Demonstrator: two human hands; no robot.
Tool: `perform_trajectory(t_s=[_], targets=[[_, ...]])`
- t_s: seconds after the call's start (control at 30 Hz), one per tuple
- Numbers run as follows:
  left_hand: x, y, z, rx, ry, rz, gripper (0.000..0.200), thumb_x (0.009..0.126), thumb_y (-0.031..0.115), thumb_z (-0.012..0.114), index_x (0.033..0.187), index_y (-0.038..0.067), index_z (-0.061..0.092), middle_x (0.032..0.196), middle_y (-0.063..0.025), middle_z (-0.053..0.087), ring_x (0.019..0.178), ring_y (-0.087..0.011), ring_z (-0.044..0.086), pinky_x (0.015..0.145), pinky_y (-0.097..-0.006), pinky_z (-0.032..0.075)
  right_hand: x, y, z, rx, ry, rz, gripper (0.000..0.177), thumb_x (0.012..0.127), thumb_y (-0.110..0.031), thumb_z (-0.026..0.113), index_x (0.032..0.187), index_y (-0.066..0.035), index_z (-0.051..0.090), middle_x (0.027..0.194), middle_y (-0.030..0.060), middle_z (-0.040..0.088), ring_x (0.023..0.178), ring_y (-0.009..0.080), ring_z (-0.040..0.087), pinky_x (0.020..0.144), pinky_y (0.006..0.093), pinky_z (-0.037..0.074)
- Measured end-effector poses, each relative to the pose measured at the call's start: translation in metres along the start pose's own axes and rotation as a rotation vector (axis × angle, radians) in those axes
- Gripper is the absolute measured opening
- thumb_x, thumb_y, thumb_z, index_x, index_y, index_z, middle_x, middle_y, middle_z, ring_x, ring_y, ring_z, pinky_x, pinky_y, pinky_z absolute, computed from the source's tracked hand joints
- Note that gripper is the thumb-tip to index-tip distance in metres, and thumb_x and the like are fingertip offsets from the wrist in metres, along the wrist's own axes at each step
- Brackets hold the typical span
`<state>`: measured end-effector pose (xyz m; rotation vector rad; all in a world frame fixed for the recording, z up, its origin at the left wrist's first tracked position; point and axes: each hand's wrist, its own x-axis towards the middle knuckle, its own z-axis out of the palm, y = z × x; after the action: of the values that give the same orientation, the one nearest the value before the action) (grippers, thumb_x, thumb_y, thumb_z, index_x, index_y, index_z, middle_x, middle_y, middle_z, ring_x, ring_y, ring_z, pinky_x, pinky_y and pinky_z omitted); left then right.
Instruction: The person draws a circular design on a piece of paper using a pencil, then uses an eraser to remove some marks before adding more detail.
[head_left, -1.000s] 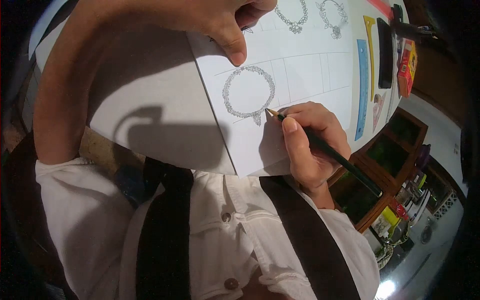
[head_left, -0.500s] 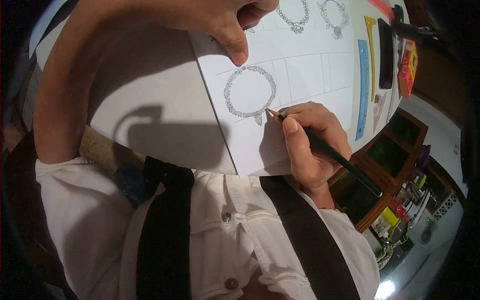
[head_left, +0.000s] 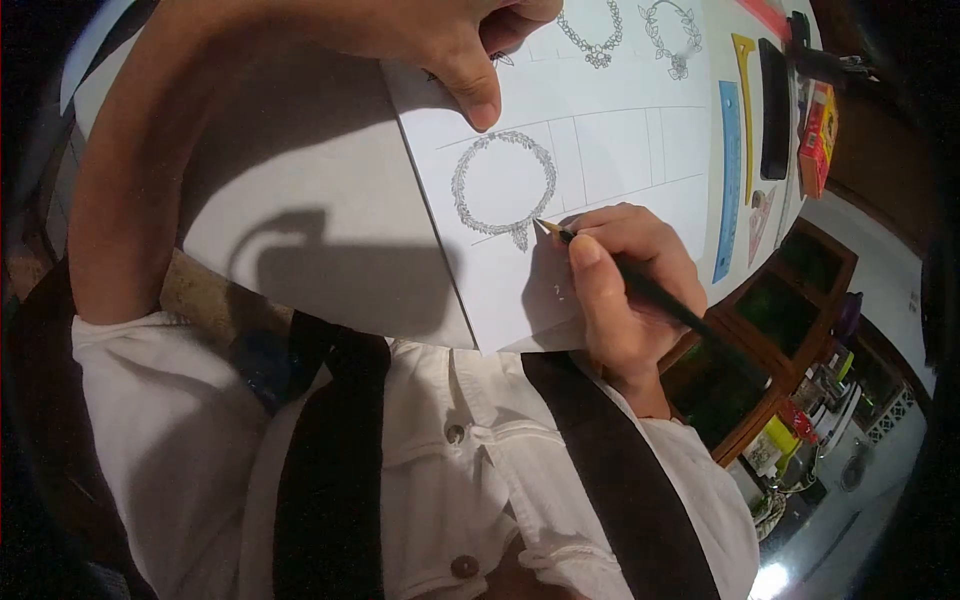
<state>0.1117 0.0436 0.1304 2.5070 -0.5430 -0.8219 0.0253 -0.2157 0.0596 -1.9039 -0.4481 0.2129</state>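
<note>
- The right hand (head_left: 640,265) is closed around the pencil (head_left: 692,319), thumb and fingers pinching it a little behind the sharpened end, with the dark shaft slanting back past the palm.
- The left hand (head_left: 455,45) lies over the paper (head_left: 490,300), thumb down just above the wreath (head_left: 460,200) and fingers bent. The frame cuts part of it off, so how far it is open, or whether it grips anything, cannot be told.
- The pencil's tip is at the wreath's lower right edge, beside its hanging tail; whether it touches cannot be told.
- The pencil should handle as light and stiff, with a fragile point; the place to hold it is just behind the bared wood. The paper looks light and easily creased or smudged, best steadied flat on a blank part.
- The paper lies on the bench (head_left: 330,180), its near corner by the bench's edge. More drawings show near its far side.
- To the right are the blue ruler (head_left: 726,180), the triangle (head_left: 759,222), a yellow tool (head_left: 743,110), a black case (head_left: 774,110) and a red box (head_left: 817,140).
- Compared with the earlier frames, paper and ruler sit slightly farther right in view; the grasp looks alike, the pencil's rear end is blurrier, and small pale flecks show on the shaded paper.
</note>
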Motion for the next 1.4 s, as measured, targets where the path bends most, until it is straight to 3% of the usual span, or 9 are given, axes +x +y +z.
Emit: perform_trajectory(t_s=[0.1, 0.17, 0.27, 0.37, 0.7, 0.77, 1.1, 1.3, 1.4], targets=[[-0.002, 0.0, 0.001, 0.101, 0.115, 0.052, 0.031, 0.081, 0.026, 0.084, 0.082, 0.0, 0.067, 0.077, -0.0128, 0.07, 0.074, -0.0272, 0.068, 0.066, -0.0373, 0.052, 0.0, -0.005, -0.002, 0.191, 0.049, 0.161, 0.009, 0.092, -0.002, 0.072, 0.095, 0.004, 0.066, 0.087, 0.0139, 0.071, 0.071, 0.0145, 0.065, 0.064, 0.0267, 0.052], [0.01, -0.005, -0.017, -0.067, -0.146, 0.037, 0.031, 0.08, 0.026, 0.084, 0.08, 0.0, 0.067, 0.076, -0.0133, 0.07, 0.075, -0.0276, 0.068, 0.066, -0.0377, 0.052, 0.003, -0.012, -0.001, 0.342, 0.073, 0.263, 0.012, 0.094, -0.003, 0.072, 0.102, 0.003, 0.065, 0.09, 0.0123, 0.07, 0.072, 0.0104, 0.063, 0.063, 0.0234, 0.051], [0.011, -0.01, -0.015, -0.098, -0.126, 0.071, 0.031, 0.079, 0.025, 0.085, 0.08, 0.0, 0.067, 0.075, -0.0135, 0.069, 0.075, -0.0284, 0.068, 0.066, -0.0381, 0.051, 0.005, -0.019, 0.008, 0.293, 0.148, 0.275, 0.011, 0.094, -0.001, 0.071, 0.101, 0.004, 0.065, 0.091, 0.0125, 0.07, 0.071, 0.0105, 0.062, 0.063, 0.0243, 0.05], [-0.002, 0.001, -0.003, -0.001, 0.045, 0.012, 0.032, 0.079, 0.025, 0.085, 0.079, 0.0, 0.066, 0.074, -0.014, 0.069, 0.074, -0.0292, 0.068, 0.066, -0.0386, 0.051, 0.006, -0.013, 0.003, 0.255, 0.104, 0.194, 0.01, 0.093, 0.0, 0.071, 0.099, 0.004, 0.065, 0.091, 0.0119, 0.07, 0.071, 0.0108, 0.062, 0.064, 0.0237, 0.049], [0.009, -0.015, -0.008, -0.071, -0.111, 0.112, 0.032, 0.079, 0.025, 0.084, 0.08, -0.001, 0.067, 0.074, -0.0153, 0.069, 0.074, -0.0306, 0.068, 0.067, -0.0394, 0.052, 0.006, 0.001, 0.004, 0.104, 0.098, 0.055, 0.006, 0.091, 0.001, 0.07, 0.091, 0.005, 0.065, 0.086, 0.0148, 0.071, 0.068, 0.0118, 0.06, 0.062, 0.0246, 0.047], [-0.004, -0.012, 0.008, 0.058, 0.142, 0.182, 0.031, 0.079, 0.025, 0.084, 0.08, -0.001, 0.066, 0.074, -0.0151, 0.069, 0.074, -0.0305, 0.068, 0.067, -0.0394, 0.052, 0.007, -0.002, 0.004, 0.044, 0.077, 0.057, 0.007, 0.089, 0.001, 0.07, 0.087, 0.005, 0.065, 0.085, 0.0159, 0.071, 0.066, 0.0132, 0.06, 0.06, 0.0257, 0.047], [0.01, -0.014, -0.01, -0.106, -0.095, 0.09, 0.031, 0.079, 0.025, 0.084, 0.079, 0.0, 0.066, 0.074, -0.014, 0.07, 0.072, -0.0294, 0.068, 0.066, -0.0389, 0.052, 0.009, -0.001, 0.007, 0.0, 0.075, 0.016, 0.006, 0.087, 0.002, 0.07, 0.085, 0.005, 0.065, 0.083, 0.0159, 0.07, 0.064, 0.0132, 0.06, 0.058, 0.0255, 0.046], [-0.008, -0.006, 0.005, 0.041, 0.188, 0.146, 0.03, 0.079, 0.025, 0.084, 0.08, 0.0, 0.067, 0.074, -0.0139, 0.07, 0.072, -0.0292, 0.068, 0.066, -0.0387, 0.052, 0.01, 0.0, 0.007, -0.02, 0.067, -0.007, 0.006, 0.086, 0.002, 0.07, 0.085, 0.004, 0.065, 0.083, 0.0151, 0.071, 0.063, 0.0128, 0.059, 0.058, 0.0253, 0.045], [0.002, -0.004, -0.004, 0.002, -0.003, 0.027, 0.03, 0.079, 0.025, 0.084, 0.081, -0.001, 0.068, 0.075, -0.014, 0.07, 0.072, -0.0291, 0.068, 0.066, -0.0385, 0.052, 0.01, -0.001, 0.007, 0.006, 0.081, 0.011, 0.006, 0.086, 0.002, 0.07, 0.085, 0.004, 0.064, 0.082, 0.0152, 0.07, 0.063, 0.0129, 0.059, 0.057, 0.0254, 0.045]])
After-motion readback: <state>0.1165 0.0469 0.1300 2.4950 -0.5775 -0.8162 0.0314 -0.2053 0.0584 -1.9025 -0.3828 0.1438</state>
